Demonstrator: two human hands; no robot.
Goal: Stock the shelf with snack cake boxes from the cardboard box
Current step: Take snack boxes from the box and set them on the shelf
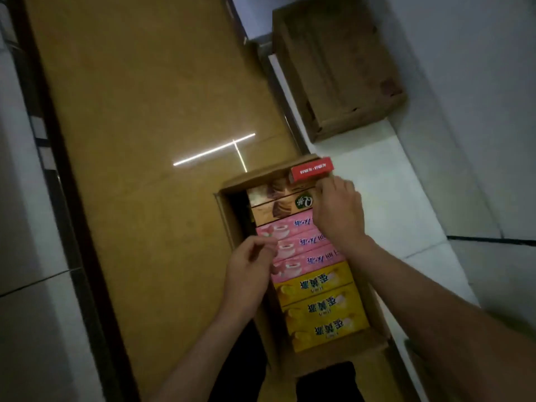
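Observation:
An open cardboard box [229, 216] stands on the floor below me, packed with a row of snack cake boxes. Brown boxes [275, 198] lie at the far end, pink boxes [301, 250] in the middle, yellow boxes [319, 309] nearest me. A red box [311, 169] sticks up at the far end, tilted. My right hand [338, 213] reaches over the brown boxes, its fingertips curled at the red box's lower edge. My left hand [251, 271] hovers at the left side of the pink boxes, fingers loosely curled with nothing between them.
A second, shut cardboard box [339, 68] sits farther off on the pale tiled floor [377, 175]. A broad tan panel [145, 140] runs along the left, with a dark strip [58, 158] and white tiles beyond. No shelf shows in this view.

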